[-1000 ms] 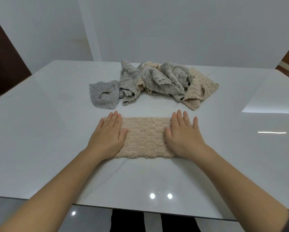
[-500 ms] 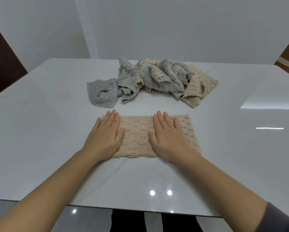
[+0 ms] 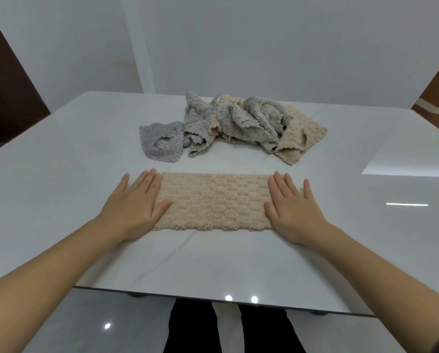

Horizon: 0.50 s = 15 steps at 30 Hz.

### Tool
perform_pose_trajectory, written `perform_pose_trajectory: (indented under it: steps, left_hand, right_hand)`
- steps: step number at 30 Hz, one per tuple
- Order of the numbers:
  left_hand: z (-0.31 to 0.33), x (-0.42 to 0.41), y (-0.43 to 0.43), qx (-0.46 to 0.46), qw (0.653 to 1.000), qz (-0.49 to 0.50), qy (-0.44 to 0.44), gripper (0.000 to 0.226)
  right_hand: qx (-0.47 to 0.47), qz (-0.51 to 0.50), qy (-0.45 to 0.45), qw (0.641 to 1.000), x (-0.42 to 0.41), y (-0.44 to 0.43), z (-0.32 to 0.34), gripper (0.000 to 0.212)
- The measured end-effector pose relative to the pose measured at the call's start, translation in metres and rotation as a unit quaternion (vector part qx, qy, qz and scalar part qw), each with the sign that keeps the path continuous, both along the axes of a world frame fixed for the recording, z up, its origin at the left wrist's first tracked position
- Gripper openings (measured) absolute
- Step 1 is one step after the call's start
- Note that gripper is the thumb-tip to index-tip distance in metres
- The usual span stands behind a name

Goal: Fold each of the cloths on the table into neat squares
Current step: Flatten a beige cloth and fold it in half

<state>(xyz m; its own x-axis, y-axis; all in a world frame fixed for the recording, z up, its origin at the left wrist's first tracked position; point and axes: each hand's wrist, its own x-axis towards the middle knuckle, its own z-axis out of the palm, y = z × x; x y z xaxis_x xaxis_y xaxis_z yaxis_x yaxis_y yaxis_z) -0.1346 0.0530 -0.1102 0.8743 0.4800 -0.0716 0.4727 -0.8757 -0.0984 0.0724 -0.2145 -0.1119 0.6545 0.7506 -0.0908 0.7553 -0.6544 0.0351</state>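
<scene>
Beige cloth (image 3: 214,201) lay centre frame on table (image 3: 60,179) as a flat strip, long side L–R; judged already halved once. L hand (image 3: 134,202) was flat on its left end with fingers straight, R hand (image 3: 293,207) the same on its right end, neither gripping. Step: pressing strip smooth. Next prob. needs one end pinched and carried over to the other for a square. Pile (image 3: 238,123) at upper centre was unfolded.

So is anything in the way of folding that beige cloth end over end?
Nothing visible. The left hand and right hand lie flat on the ends of the cloth; its middle is bare, and the pile sits farther back, apart from it.
</scene>
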Motion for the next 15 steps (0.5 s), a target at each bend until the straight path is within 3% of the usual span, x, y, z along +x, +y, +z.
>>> perform_pose_trajectory:
  steps: [5, 10, 15]
  left_hand:
    - [0.026, 0.019, 0.000, 0.014, 0.991, -0.033, -0.131, 0.053]
    - [0.033, 0.068, -0.002, 0.012, 1.000, -0.025, -0.002, 0.040]
    - [0.052, 0.087, 0.004, -0.143, 0.987, 0.060, 0.050, 0.040]
  right_hand:
    - [0.050, 0.003, 0.012, 0.999, -0.025, 0.014, 0.023, 0.069]
    - [0.064, 0.067, 0.039, 0.995, -0.045, 0.058, 0.025, 0.061]
    - [0.039, 0.056, 0.069, 0.995, -0.038, 0.070, 0.010, 0.062]
